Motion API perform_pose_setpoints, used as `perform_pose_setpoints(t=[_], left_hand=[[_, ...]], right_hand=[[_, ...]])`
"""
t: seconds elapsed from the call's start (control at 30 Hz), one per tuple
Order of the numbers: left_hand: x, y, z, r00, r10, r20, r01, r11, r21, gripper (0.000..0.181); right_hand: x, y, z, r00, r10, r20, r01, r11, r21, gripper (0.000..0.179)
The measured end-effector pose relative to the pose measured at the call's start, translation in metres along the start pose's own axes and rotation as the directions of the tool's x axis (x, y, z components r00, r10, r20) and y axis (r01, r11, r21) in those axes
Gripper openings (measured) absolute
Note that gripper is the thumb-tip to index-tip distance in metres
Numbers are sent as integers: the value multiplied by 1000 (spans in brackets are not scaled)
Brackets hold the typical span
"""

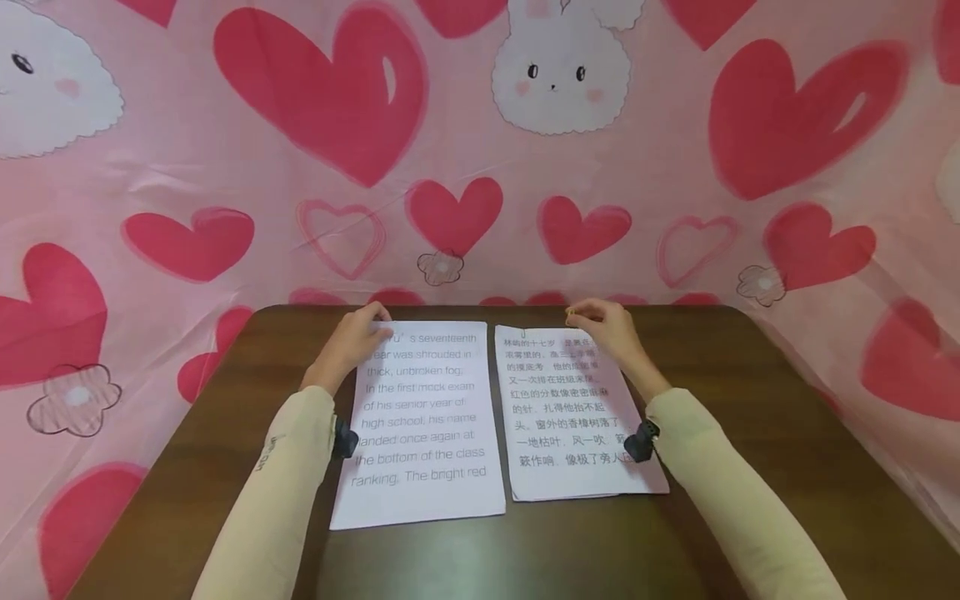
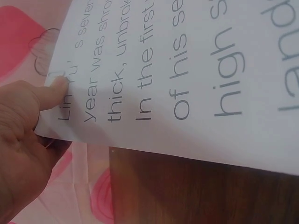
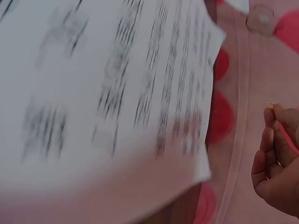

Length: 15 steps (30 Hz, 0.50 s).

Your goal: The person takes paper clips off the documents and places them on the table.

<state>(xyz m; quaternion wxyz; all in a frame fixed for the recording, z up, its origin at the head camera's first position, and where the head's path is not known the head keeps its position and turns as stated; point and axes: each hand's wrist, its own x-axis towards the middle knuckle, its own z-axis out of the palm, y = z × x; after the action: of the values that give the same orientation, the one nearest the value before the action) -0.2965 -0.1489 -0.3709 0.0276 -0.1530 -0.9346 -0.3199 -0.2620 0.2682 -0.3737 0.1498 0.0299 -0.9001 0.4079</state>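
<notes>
Papers with large English print (image 1: 420, 425) lie on the left of the table. At their top left corner my left hand (image 1: 351, 343) pinches them, thumb on the printed face; in the left wrist view a small clip (image 2: 57, 73) shows by the thumb tip. Papers with Chinese print (image 1: 558, 421) lie to the right, a thin clip (image 1: 523, 333) at their top edge. My right hand (image 1: 617, 340), just beyond their top right corner, pinches a small yellow wire paper clip (image 3: 271, 104) between thumb and forefinger, mostly hidden by the fingertips.
The dark brown wooden table (image 1: 420, 562) carries both sets of papers, with a narrow gap between them. Behind its far edge hangs a pink cloth (image 1: 465, 150) with red hearts and white rabbits. Dark wrist cameras hang close over the papers' outer edges.
</notes>
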Motion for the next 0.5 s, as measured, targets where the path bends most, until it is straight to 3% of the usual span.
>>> perform_pose_setpoints(t=[0.2, 0.37, 0.5], left_hand=[[-7, -9, -6, 1000, -1, 3, 0, 1000, 18, 19], [-9, -9, -11, 1000, -20, 21, 19, 1000, 11, 22], [-14, -13, -19, 999, -44, 16, 44, 999, 15, 23]], right_hand=[[-14, 39, -37, 998, 62, 23, -59, 992, -113, 24], [-29, 60, -59, 983, 134, 122, -106, 971, -212, 24], [-29, 64, -61, 965, 160, 206, -103, 960, -261, 23]])
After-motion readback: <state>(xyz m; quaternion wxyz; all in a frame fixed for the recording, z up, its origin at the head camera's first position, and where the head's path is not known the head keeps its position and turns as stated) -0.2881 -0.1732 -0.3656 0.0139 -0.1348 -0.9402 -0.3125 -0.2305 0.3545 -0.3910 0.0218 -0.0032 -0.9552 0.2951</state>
